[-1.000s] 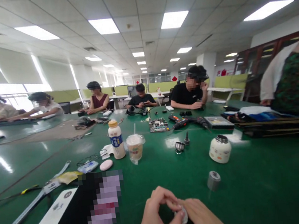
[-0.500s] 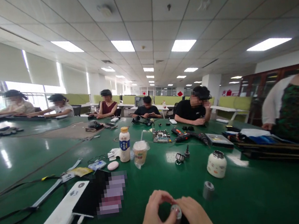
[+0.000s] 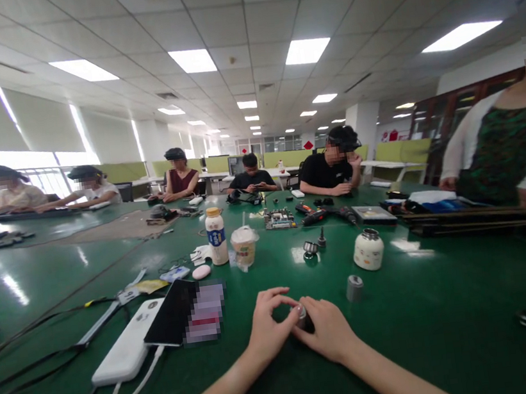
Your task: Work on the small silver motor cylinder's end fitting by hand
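Observation:
Close in front of me, a small grey metal cylinder (image 3: pixel 301 315) is between my two hands, mostly hidden by fingers. My left hand (image 3: pixel 271 325) curves toward it from the left, its thumb and fingertips closed at the cylinder's top. From the other side my right hand (image 3: pixel 326 325) wraps round its body. A second grey metal cylinder (image 3: pixel 354 288) stands upright on the green table just right of my hands. Farther back are a cream jar with a face pattern (image 3: pixel 367 250), uncapped, a shiny ring-shaped metal part (image 3: pixel 310 250) and a dark small pointed part (image 3: pixel 321 237).
On the left lie a white power bank (image 3: pixel 127 344), a black phone (image 3: pixel 172 315), cables and a lanyard. A milk bottle (image 3: pixel 217 238) and a drink cup (image 3: pixel 245 248) stand mid-table. Behind are a circuit board (image 3: pixel 279 219) and power drills (image 3: pixel 314 217). Several people are around the table.
The view has tilted down a little, so my forearms now show. My hands stay round the same cylinder, with only slight finger movement. The other table items have not moved.

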`<state>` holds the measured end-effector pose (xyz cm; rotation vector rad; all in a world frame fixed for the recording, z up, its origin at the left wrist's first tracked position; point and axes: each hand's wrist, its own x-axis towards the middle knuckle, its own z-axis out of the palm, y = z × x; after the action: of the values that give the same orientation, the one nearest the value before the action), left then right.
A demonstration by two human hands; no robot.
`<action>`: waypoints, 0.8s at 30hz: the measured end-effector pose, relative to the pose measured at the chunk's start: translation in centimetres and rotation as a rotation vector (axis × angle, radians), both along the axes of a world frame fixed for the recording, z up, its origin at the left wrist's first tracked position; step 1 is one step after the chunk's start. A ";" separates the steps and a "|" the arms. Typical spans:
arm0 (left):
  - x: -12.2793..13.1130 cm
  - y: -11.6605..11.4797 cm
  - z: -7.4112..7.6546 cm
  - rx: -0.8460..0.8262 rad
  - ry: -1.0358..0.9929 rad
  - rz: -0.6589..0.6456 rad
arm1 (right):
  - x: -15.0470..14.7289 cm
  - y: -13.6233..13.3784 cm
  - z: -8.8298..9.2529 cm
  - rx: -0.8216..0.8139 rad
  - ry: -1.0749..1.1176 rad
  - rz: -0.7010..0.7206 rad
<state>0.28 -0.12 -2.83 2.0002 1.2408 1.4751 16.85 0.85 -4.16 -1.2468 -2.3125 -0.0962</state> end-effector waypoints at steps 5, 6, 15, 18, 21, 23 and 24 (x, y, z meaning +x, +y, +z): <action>0.1 -0.9 0.7 0.018 0.056 -0.036 | 0.3 -1.2 -0.1 -0.025 0.017 -0.007; 0.1 -1.0 0.8 0.028 0.063 -0.040 | 0.3 -1.3 0.0 -0.027 0.016 0.001; -2.2 0.8 0.1 0.036 0.130 0.077 | 0.3 -1.3 0.4 -0.035 -0.002 -0.006; -3.0 1.5 -0.9 -0.020 0.216 0.094 | 0.3 -1.4 0.5 -0.043 0.006 -0.008; -3.0 1.6 -1.6 -0.050 0.287 0.084 | 0.3 -1.4 0.5 -0.063 0.019 0.001; -2.9 1.5 -1.8 -0.059 0.319 0.077 | 0.3 -1.4 0.5 -0.079 0.027 0.011; -2.9 1.5 -1.8 -0.064 0.330 0.078 | 0.4 -1.4 0.5 -0.087 0.030 0.016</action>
<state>-2.60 1.35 -4.62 2.2385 1.4897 1.1509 17.20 -0.52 -3.61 -1.2633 -2.3221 0.0281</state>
